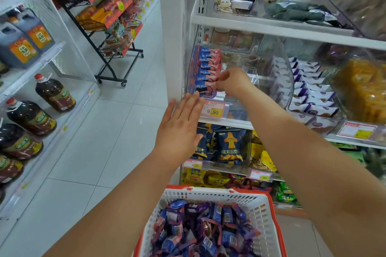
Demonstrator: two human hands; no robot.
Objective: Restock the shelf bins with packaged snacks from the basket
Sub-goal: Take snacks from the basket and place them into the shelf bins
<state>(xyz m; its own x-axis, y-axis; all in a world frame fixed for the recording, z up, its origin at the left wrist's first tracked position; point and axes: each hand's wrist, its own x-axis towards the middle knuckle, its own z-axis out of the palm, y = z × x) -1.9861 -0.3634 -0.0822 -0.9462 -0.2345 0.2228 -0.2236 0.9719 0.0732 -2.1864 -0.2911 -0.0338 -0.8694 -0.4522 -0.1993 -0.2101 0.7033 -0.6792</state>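
- Right hand (231,82): reaching into clear curved plastic bin (289,81) on the mid shelf; fingers curled, pinching the end of the front packet in the blue-pink packet row (207,71).
- Packet row: small glossy film wrappers, blue with pink ends, stacked on edge in a neat line along the bin's left side, front packet near the bin lip.
- Left hand (179,129): flat, fingers straight and together, holding nothing; fingertips at the bin's lower front corner, just beside the front packet. Contact unclear.
- Basket (259,204): white perforated plastic, orange-red rim, rectangular, bottom centre below both forearms; heaped with loose snack packets (200,227), shiny crinkled blue, purple and red wrappers.
- Price tag (213,109): yellow-white card in clear strip on the shelf edge, under the bin, reads 9.90.
- Neighbouring bin to the right: purple-white packets (313,94), flat pillow shape, rowed.
- Shelf below: dark blue puffy bags (228,144) with orange print.
- White metal shelving (271,25), smooth painted.
- Left aisle: dark oil bottles (55,93), red caps; black wire rack (108,48) on castors; glossy pale tiled floor (108,131).
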